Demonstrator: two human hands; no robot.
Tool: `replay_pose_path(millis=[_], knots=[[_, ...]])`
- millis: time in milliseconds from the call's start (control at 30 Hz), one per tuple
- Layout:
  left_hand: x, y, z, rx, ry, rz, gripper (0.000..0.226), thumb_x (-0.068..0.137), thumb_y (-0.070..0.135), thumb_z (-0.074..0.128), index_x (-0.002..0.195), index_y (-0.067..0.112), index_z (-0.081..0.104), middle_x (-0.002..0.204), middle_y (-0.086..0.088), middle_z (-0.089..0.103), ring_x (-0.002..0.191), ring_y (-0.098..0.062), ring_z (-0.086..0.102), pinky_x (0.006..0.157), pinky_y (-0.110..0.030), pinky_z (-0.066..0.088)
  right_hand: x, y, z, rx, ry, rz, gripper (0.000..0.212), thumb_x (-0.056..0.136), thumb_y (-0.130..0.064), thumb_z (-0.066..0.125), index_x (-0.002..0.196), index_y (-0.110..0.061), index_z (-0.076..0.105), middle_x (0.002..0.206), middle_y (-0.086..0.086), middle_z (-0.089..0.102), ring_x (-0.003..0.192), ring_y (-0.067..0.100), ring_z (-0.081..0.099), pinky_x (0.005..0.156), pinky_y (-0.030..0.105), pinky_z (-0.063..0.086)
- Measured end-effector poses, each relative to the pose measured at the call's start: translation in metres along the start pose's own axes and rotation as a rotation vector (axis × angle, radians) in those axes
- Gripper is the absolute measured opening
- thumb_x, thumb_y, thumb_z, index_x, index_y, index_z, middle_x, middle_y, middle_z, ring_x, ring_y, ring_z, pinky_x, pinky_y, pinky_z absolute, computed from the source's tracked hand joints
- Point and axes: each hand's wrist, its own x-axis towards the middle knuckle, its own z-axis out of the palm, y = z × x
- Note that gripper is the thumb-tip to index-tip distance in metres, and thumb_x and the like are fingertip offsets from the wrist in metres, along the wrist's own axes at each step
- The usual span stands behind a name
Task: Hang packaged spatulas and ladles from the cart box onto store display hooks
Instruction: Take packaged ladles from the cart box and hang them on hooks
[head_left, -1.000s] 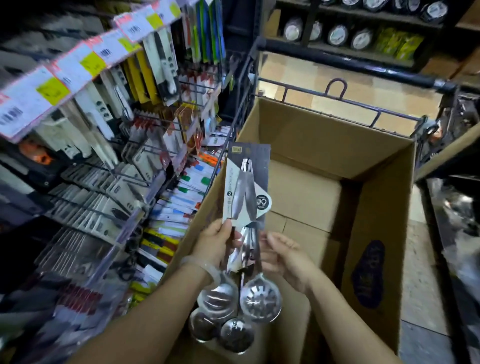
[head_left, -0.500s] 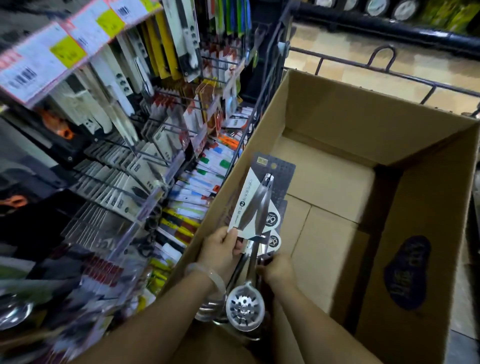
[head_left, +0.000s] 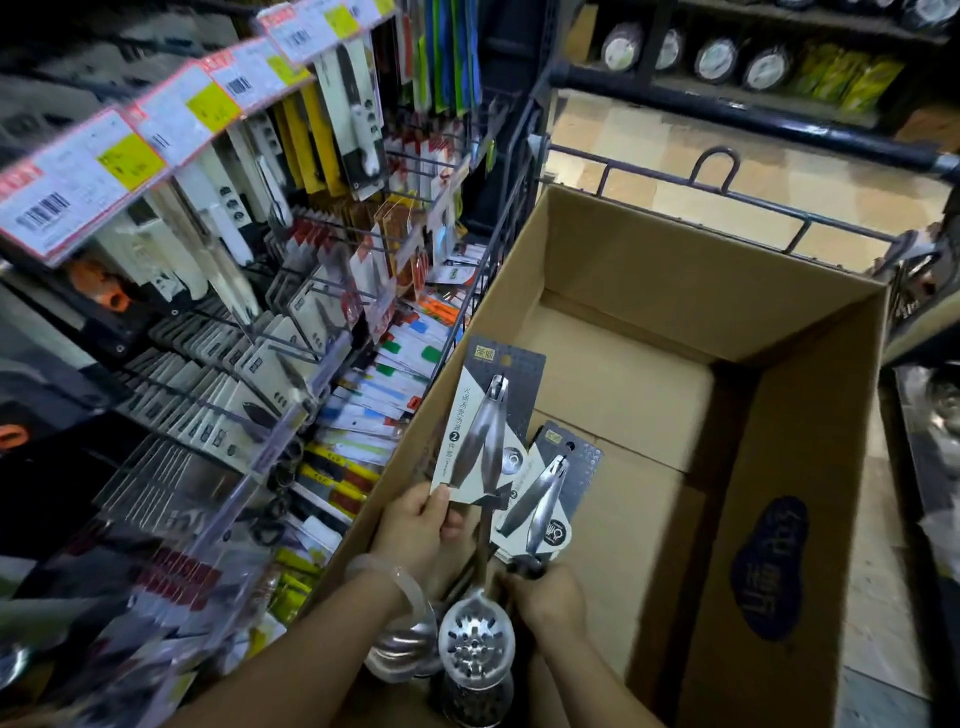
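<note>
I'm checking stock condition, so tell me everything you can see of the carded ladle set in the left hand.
The carded ladle set is a grey-and-white backing card with a dark top, printed text and a circled 2. Shiny steel handles lie against it, running down to a slotted bowl below. It stands nearly upright, tilted right, over the cardboard box's near-left corner. The left hand pinches its lower left corner.

brown cardboard box (head_left: 649, 291), grey-and-white packaging card (head_left: 480, 415), silver slotted ladle (head_left: 475, 636), yellow price tags (head_left: 130, 158).

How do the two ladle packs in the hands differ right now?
The left hand pinches the upper pack by its card's bottom corner; the right hand grips the lower pack at its handles. The upper pack sits higher, overlapping the lower pack. Both have grey-and-white cards holding steel ladles.
</note>
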Motion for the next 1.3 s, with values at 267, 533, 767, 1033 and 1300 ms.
replay_pose_path(millis=[267, 533, 767, 1033, 1300], knots=[[-0.003, 0.0, -0.004, 0.025, -0.002, -0.033, 0.029, 0.097, 0.015, 0.04, 0.076, 0.018, 0.059, 0.064, -0.004, 0.056, 0.06, -0.013, 0.052, 0.057, -0.019, 0.043, 0.002, 0.001, -0.013, -0.023, 0.069, 0.024, 0.024, 0.082, -0.031, 0.065, 0.093, -0.01, 0.068, 0.105, 0.014, 0.07, 0.101, 0.029, 0.064, 0.077, 0.027, 0.046], [-0.011, 0.003, -0.004, 0.015, 0.011, -0.036, 0.028, 0.097, 0.014, 0.04, 0.076, 0.017, 0.059, 0.062, -0.004, 0.055, 0.06, -0.016, 0.052, 0.058, -0.022, 0.043, -0.014, -0.003, -0.042, 0.681, -0.202, -0.095, 0.014, 0.088, 0.013, 0.049, 0.098, 0.008, 0.055, 0.076, 0.017, 0.06, 0.04, 0.008, 0.06, 0.042, 0.017, 0.051], [-0.021, 0.017, -0.007, -0.017, 0.021, -0.03, 0.028, 0.097, 0.018, 0.042, 0.075, 0.02, 0.06, 0.064, -0.003, 0.058, 0.061, -0.016, 0.054, 0.063, -0.025, 0.044, -0.015, -0.026, -0.09, 0.745, -0.244, -0.221, 0.02, 0.096, -0.003, 0.042, 0.091, -0.008, 0.06, 0.062, -0.005, 0.072, 0.05, 0.005, 0.066, 0.045, 0.016, 0.051], [-0.048, 0.06, -0.011, -0.187, 0.033, 0.112, 0.027, 0.097, 0.017, 0.041, 0.076, 0.016, 0.058, 0.066, -0.003, 0.057, 0.055, -0.012, 0.053, 0.045, -0.011, 0.044, -0.036, -0.075, -0.137, 0.61, -0.278, -0.464, 0.021, 0.096, -0.007, 0.042, 0.096, -0.01, 0.063, 0.074, -0.006, 0.075, 0.067, 0.002, 0.07, 0.054, 0.011, 0.051], [-0.105, 0.072, -0.066, -0.417, 0.076, 0.163, 0.025, 0.095, 0.027, 0.047, 0.079, 0.016, 0.063, 0.058, 0.006, 0.066, 0.059, -0.011, 0.058, 0.067, -0.031, 0.046, -0.11, -0.128, -0.119, 0.543, -0.425, -0.711, 0.02, 0.097, -0.01, 0.042, 0.089, -0.016, 0.06, 0.075, -0.006, 0.074, 0.061, 0.004, 0.068, 0.053, 0.016, 0.046]])
